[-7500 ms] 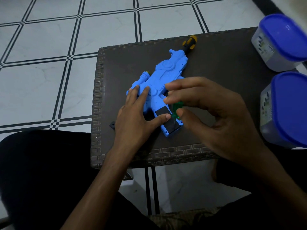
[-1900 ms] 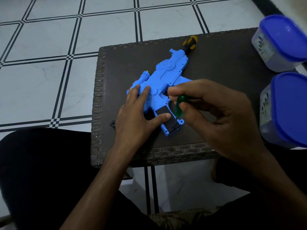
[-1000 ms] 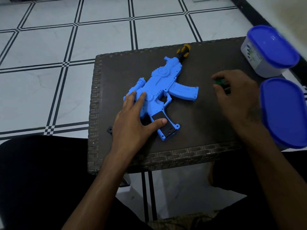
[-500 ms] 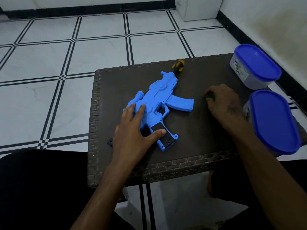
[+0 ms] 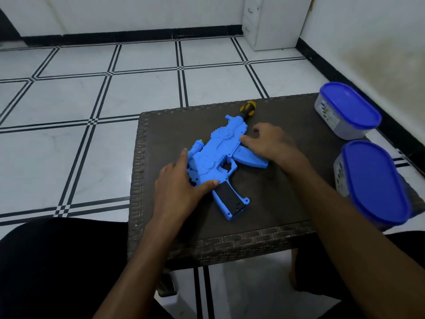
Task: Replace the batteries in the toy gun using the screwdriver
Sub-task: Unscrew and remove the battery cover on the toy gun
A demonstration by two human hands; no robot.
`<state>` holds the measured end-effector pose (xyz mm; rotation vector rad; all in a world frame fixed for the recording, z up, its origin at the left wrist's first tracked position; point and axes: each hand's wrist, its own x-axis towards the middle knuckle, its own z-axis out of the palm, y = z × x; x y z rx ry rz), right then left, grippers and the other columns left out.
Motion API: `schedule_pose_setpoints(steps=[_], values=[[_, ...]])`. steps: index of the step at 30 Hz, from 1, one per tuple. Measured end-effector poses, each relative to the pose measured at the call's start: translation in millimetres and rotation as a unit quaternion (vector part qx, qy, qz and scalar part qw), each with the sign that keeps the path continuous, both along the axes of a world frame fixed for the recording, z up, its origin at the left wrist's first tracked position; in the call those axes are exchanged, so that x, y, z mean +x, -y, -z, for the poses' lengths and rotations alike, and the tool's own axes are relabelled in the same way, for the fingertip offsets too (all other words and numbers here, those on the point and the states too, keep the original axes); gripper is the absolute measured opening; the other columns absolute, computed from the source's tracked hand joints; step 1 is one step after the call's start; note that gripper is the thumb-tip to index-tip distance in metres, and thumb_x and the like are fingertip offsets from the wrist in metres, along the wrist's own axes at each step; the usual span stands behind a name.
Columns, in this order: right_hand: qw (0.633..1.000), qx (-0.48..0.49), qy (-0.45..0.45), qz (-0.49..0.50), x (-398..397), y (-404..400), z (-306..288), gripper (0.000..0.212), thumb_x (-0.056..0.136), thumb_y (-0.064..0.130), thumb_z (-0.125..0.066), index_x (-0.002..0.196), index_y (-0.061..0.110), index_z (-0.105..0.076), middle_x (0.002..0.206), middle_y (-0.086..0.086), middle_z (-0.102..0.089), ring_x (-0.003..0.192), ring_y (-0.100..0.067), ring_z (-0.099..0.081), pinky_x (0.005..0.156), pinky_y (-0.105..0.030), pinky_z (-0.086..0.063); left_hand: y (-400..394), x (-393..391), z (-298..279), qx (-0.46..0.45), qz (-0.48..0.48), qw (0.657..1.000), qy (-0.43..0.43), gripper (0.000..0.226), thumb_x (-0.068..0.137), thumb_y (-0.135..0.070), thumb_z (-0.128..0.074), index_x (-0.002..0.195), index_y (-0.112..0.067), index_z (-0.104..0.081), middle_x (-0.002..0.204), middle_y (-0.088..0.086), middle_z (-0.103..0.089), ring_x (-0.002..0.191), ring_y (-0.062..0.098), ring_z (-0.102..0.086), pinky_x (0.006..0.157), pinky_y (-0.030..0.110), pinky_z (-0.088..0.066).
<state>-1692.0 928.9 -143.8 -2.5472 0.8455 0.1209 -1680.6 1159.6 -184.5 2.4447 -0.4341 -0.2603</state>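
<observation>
While toy gun [image 5: 216, 155] lies flat, left grip [image 5: 177, 180] spread on it, right grip [image 5: 269, 139] loose, touching it

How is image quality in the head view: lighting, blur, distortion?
Head view: dim, bluish light; wide-angle bending of floor lines; the nearer blue-lidded container is smeared at the right edge; the toy gun stays sharp enough; no glare.

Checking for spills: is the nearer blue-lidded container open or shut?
Shut: the nearer container's blue lid lies flat across its whole top.
</observation>
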Motion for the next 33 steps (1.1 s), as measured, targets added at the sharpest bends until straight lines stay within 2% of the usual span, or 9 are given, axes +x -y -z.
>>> schedule_pose_setpoints(steps=[3, 9, 14, 16, 21, 24, 27, 30, 33], values=[[1.0, 0.002, -0.003, 0.002, 11.2, -7.5, 0.1, 0.056, 0.089, 0.062, -0.049, 0.126, 0.02, -0.056, 0.13, -0.008, -0.06, 0.115, -0.031, -0.058, 0.09, -0.041, -0.048, 2.0, 2.1, -7.9, -0.042, -0.018, 0.999, -0.028, 0.117, 0.06, -0.063, -0.084, 0.156, -0.031, -0.025, 0.138, 0.006, -0.047, 0.121, 0.023, -0.054, 0.086, 0.03, -0.041], [0.988, 0.129, 0.08, -0.018, 23.8, -16.7, -18.2, 0.058, 0.086, 0.058, -0.053, 0.138, 0.033, -0.051, 0.129, -0.001, -0.063, 0.114, -0.027, -0.061, 0.097, -0.046, -0.051, 10.8, 8.5, -28.3, -0.074, -0.027, 0.997, 0.022, 0.112, 0.066, -0.049, -0.087, 0.156, -0.029, -0.022, 0.14, 0.004, -0.039, 0.11, 0.024, -0.061, 0.084, 0.036, -0.049], [0.964, 0.201, 0.174, 0.001, 26.7, -10.1, -46.8, 0.04, 0.092, 0.048, -0.055, 0.124, 0.025, -0.061, 0.098, 0.007, -0.068, 0.094, -0.018, -0.067, 0.081, -0.037, -0.056, 21.5, 17.6, -54.9, -0.114, -0.04, 0.985, 0.12, 0.085, 0.076, -0.043, -0.082, 0.146, -0.026, -0.037, 0.122, 0.001, -0.044, 0.093, 0.019, -0.062, 0.077, 0.037, -0.053], [0.945, 0.247, 0.212, 0.013, 24.0, -8.9, -58.8, 0.033, 0.093, 0.047, -0.056, 0.114, 0.022, -0.063, 0.098, 0.005, -0.069, 0.09, -0.015, -0.068, 0.075, -0.034, -0.056, 26.4, 17.8, -63.0, -0.138, -0.039, 0.98, 0.136, 0.08, 0.079, -0.039, -0.08, 0.146, -0.026, -0.039, 0.119, -0.002, -0.044, 0.092, 0.017, -0.06, 0.078, 0.036, -0.051], [0.901, 0.335, 0.269, 0.054, 14.0, -4.5, -78.5, 0.033, 0.095, 0.047, -0.058, 0.116, 0.023, -0.06, 0.093, 0.007, -0.068, 0.069, -0.003, -0.064, 0.048, -0.016, -0.048, 39.9, 14.5, -77.9, -0.181, -0.028, 0.968, 0.173, 0.062, 0.08, -0.031, -0.081, 0.137, -0.026, -0.056, 0.117, -0.008, -0.049, 0.094, 0.005, -0.052, 0.082, 0.022, -0.047], [0.877, 0.381, 0.278, 0.094, 6.1, 0.9, -80.8, 0.044, 0.091, 0.053, -0.06, 0.123, 0.023, -0.055, 0.101, 0.006, -0.066, 0.08, -0.008, -0.066, 0.056, -0.023, -0.054, 47.2, 8.9, -79.0, -0.186, 0.0, 0.962, 0.201, 0.054, 0.079, -0.024, -0.081, 0.129, -0.028, -0.06, 0.117, -0.009, -0.05, 0.097, 0.004, -0.053, 0.083, 0.024, -0.051], [0.85, 0.421, 0.288, 0.131, 0.3, 5.3, -78.0, 0.059, 0.087, 0.055, -0.065, 0.13, 0.018, -0.051, 0.114, -0.003, -0.065, 0.096, -0.022, -0.069, 0.061, -0.034, -0.062, 55.6, 4.2, -72.5, -0.189, 0.04, 0.947, 0.256, 0.053, 0.074, -0.009, -0.081, 0.121, -0.026, -0.063, 0.116, -0.004, -0.052, 0.101, 0.014, -0.056, 0.079, 0.04, -0.055], [0.808, 0.461, 0.337, 0.144, -4.5, 10.8, -69.8, 0.048, 0.09, 0.036, -0.067, 0.127, 0.011, -0.051, 0.112, -0.01, -0.068, 0.094, -0.027, -0.073, 0.065, -0.04, -0.063, 63.4, 0.3, -62.4, -0.157, 0.075, 0.935, 0.31, 0.052, 0.071, -0.002, -0.079, 0.116, -0.024, -0.063, 0.114, -0.002, -0.056, 0.099, 0.021, -0.054, 0.074, 0.041, -0.051], [0.77, 0.473, 0.392, 0.17, -12.2, 16.5, -59.8, 0.032, 0.09, 0.018, -0.06, 0.119, 0.005, -0.053, 0.104, -0.012, -0.068, 0.09, -0.026, -0.073, 0.059, -0.033, -0.059, 69.8, -5.2, -53.6, -0.12, 0.117, 0.918, 0.358, 0.048, 0.069, 0.002, -0.073, 0.109, -0.023, -0.065, 0.111, -0.002, -0.06, 0.095, 0.024, -0.051, 0.069, 0.037, -0.044]])
